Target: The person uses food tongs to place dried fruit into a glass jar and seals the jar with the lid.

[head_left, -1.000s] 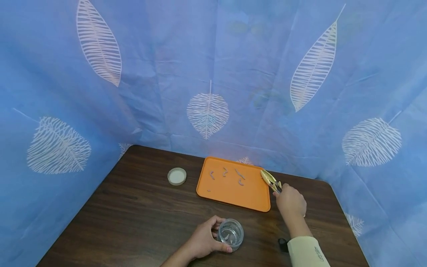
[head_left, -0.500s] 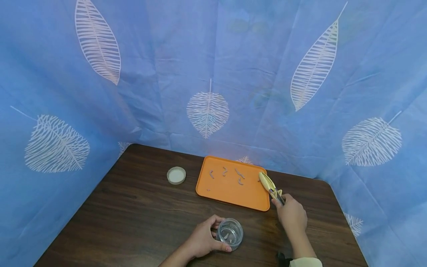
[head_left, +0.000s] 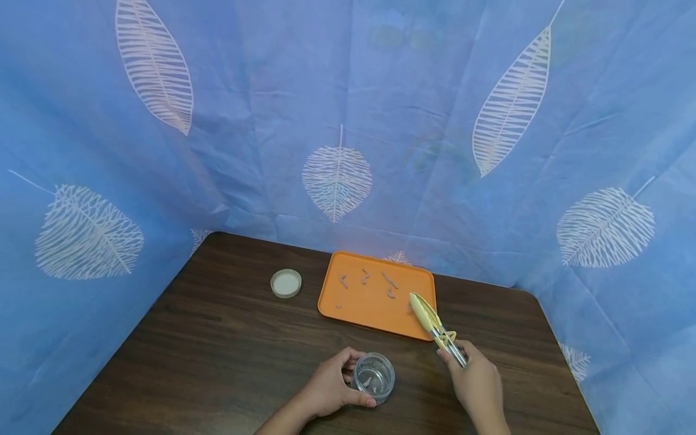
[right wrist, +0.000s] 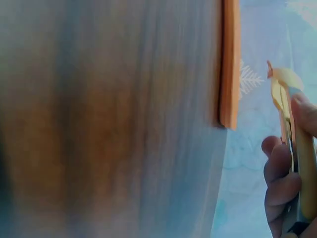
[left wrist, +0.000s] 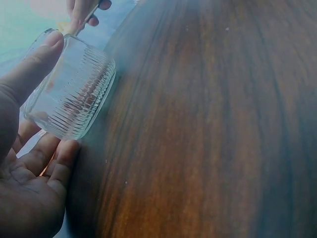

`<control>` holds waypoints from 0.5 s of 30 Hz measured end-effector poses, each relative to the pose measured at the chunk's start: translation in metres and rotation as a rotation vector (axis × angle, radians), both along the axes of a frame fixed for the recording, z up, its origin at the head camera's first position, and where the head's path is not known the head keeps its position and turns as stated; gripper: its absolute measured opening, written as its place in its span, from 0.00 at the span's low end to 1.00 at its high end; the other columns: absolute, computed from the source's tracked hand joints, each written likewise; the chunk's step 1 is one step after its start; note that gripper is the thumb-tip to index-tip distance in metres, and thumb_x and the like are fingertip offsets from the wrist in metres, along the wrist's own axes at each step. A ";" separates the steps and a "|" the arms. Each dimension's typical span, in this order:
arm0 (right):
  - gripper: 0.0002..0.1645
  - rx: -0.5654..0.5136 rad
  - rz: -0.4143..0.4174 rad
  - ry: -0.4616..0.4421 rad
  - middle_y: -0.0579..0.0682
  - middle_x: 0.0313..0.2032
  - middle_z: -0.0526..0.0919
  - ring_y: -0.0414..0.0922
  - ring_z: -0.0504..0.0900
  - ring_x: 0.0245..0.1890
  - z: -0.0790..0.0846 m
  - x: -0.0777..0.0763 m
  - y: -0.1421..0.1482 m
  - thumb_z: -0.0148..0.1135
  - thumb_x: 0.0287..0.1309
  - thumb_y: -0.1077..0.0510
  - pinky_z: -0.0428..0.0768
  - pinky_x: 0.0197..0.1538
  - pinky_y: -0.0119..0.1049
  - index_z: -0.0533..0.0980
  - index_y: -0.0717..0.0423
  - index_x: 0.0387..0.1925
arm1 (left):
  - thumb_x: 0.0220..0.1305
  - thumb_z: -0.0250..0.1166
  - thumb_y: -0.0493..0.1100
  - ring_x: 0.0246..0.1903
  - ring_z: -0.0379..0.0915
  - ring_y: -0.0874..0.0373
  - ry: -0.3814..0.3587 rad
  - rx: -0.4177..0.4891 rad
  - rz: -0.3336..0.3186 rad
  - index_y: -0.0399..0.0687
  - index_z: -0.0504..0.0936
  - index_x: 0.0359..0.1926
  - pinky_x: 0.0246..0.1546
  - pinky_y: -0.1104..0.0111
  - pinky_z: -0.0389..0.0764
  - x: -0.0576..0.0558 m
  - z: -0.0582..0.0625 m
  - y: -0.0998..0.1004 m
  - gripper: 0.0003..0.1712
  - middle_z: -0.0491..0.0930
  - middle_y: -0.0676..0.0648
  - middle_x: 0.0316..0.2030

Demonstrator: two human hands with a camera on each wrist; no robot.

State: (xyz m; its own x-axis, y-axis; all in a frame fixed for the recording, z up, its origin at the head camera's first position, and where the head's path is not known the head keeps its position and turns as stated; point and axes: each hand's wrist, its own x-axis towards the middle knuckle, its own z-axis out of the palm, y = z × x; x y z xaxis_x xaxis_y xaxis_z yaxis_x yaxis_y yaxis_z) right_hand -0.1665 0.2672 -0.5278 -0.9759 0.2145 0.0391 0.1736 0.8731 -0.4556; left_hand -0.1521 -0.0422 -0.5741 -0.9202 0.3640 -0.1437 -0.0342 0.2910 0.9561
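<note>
My left hand holds a clear round glass jar at its side, thumb in front and fingers behind. Small pale pieces lie in the bottom of the jar. My right hand grips a pair of tongs with pale yellow tips and metal arms. The tongs reach over the near right corner of an orange tray. In the right wrist view a small thin strip pokes out from the tongs' tips. Several thin greyish strips are scattered on the tray.
A round lid with a pale centre lies on the dark wooden table, left of the tray. A blue curtain with white leaf prints stands behind the table and on both sides.
My right hand has drawn back toward me with the tongs, whose tips moved nearer and left from the tray's far right corner. The left hand and jar have stayed nearly still.
</note>
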 end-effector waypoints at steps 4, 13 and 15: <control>0.34 -0.062 -0.009 -0.009 0.53 0.28 0.89 0.42 0.66 0.15 0.002 0.020 -0.003 0.73 0.69 0.44 0.66 0.20 0.33 0.80 0.66 0.63 | 0.47 0.91 0.46 0.52 0.77 0.56 -0.001 -0.004 -0.001 0.59 0.81 0.63 0.50 0.70 0.83 0.000 0.000 0.000 0.42 0.83 0.49 0.56; 0.34 -0.080 0.026 0.005 0.64 0.43 0.93 0.52 0.91 0.33 0.007 0.055 -0.005 0.80 0.61 0.47 0.87 0.34 0.44 0.83 0.65 0.60 | 0.47 0.91 0.47 0.52 0.78 0.58 -0.003 0.001 -0.008 0.59 0.81 0.63 0.51 0.69 0.84 -0.001 0.000 -0.001 0.42 0.84 0.50 0.56; 0.32 -0.085 0.047 0.000 0.58 0.39 0.94 0.46 0.89 0.30 0.010 0.061 -0.006 0.82 0.59 0.48 0.86 0.33 0.39 0.84 0.63 0.58 | 0.48 0.91 0.47 0.52 0.78 0.59 0.001 0.002 -0.010 0.58 0.81 0.63 0.51 0.70 0.84 -0.001 0.000 -0.001 0.42 0.84 0.50 0.56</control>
